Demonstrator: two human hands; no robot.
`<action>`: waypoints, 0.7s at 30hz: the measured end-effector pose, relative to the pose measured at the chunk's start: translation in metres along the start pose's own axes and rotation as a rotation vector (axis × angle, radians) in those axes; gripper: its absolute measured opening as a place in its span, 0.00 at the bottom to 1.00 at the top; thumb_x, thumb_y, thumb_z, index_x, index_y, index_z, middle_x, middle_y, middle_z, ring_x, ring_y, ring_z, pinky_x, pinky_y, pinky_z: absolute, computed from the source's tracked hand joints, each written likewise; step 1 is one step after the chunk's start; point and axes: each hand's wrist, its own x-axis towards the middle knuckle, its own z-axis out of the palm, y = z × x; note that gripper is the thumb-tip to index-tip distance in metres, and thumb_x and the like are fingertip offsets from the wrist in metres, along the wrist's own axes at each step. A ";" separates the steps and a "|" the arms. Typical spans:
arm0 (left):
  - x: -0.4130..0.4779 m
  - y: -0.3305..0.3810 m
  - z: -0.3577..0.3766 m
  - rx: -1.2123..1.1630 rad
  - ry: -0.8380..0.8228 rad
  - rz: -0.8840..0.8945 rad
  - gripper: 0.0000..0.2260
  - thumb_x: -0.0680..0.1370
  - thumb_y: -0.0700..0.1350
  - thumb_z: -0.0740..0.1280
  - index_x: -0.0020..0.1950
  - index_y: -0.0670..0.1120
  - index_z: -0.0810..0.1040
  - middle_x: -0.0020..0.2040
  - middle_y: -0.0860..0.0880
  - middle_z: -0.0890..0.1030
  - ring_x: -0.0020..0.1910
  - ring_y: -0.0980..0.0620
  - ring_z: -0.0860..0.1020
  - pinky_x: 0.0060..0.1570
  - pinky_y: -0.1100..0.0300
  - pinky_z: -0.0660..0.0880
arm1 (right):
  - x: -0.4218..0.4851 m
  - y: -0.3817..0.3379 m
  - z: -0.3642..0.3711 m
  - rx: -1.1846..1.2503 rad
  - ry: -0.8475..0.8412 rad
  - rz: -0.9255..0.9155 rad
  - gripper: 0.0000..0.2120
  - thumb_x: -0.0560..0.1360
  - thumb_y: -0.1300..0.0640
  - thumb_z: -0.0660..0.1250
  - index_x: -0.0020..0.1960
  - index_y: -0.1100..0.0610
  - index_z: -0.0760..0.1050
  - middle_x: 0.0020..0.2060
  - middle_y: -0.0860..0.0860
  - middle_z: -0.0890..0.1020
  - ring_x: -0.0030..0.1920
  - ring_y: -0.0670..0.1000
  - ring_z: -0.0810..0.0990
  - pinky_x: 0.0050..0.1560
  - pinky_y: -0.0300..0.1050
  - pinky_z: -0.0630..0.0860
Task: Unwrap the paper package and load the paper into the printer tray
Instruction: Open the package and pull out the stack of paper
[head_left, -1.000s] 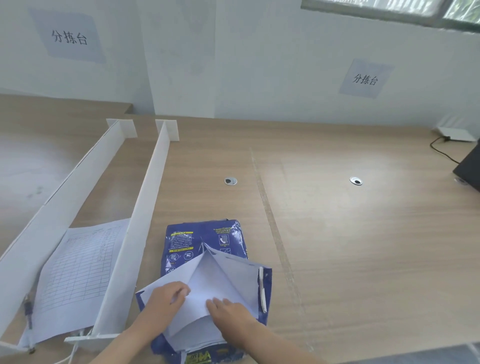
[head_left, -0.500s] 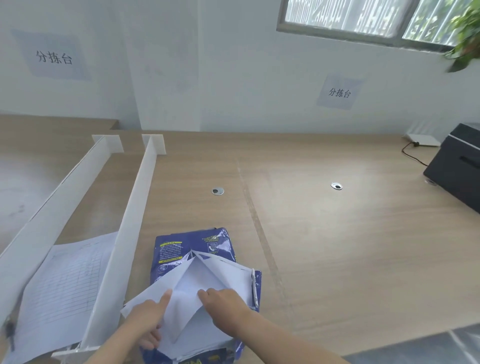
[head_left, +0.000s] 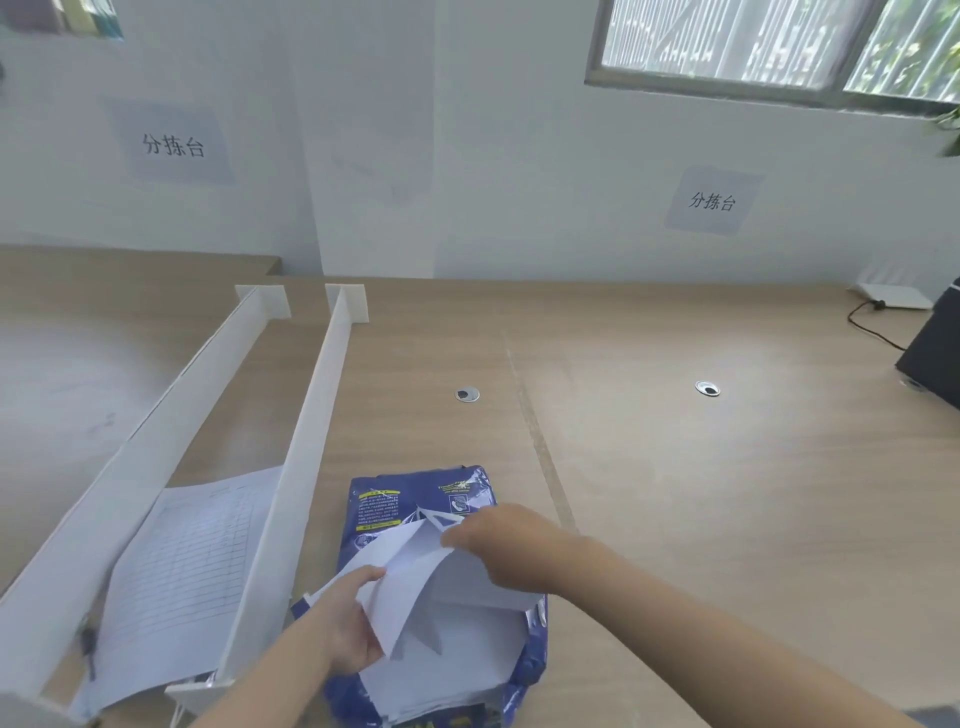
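A blue paper package (head_left: 395, 499) lies on the wooden desk (head_left: 701, 493) near its front edge, its wrapper torn open over white sheets (head_left: 457, 660). My left hand (head_left: 345, 623) grips the near left flap of the wrapper's white inside. My right hand (head_left: 506, 545) pinches the far flap and holds it lifted off the stack. A black printer (head_left: 935, 358) shows partly at the right edge of the view; its tray is not visible.
Two long white dividers (head_left: 291, 467) run from front to back on the left, the nearer one right beside the package. A printed form (head_left: 182, 561) lies between them. A black cable (head_left: 872, 327) and a white box (head_left: 891, 297) sit at the far right.
Both hands have pulled the wrapper flaps up and further apart, my right hand moving away from me. The stack of white sheets shows more. The view has tilted up.
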 end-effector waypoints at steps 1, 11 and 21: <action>-0.004 0.000 0.006 -0.032 -0.017 0.009 0.12 0.77 0.46 0.62 0.48 0.36 0.76 0.38 0.38 0.82 0.24 0.43 0.81 0.21 0.59 0.78 | -0.002 0.001 -0.008 0.004 0.005 -0.009 0.22 0.70 0.74 0.54 0.61 0.60 0.70 0.50 0.64 0.78 0.51 0.63 0.76 0.36 0.48 0.65; -0.040 0.029 0.048 -0.181 -0.041 0.337 0.09 0.78 0.30 0.56 0.55 0.33 0.73 0.46 0.39 0.79 0.19 0.52 0.80 0.37 0.61 0.82 | -0.041 0.014 -0.075 0.239 0.205 -0.015 0.21 0.74 0.68 0.56 0.60 0.50 0.76 0.46 0.57 0.83 0.46 0.55 0.78 0.44 0.48 0.76; -0.109 0.093 0.077 0.269 -0.015 0.570 0.07 0.76 0.42 0.63 0.39 0.43 0.76 0.27 0.45 0.81 0.21 0.49 0.79 0.33 0.60 0.74 | -0.034 0.066 -0.041 1.473 0.360 0.289 0.21 0.75 0.39 0.55 0.61 0.49 0.71 0.66 0.52 0.75 0.58 0.50 0.76 0.55 0.44 0.73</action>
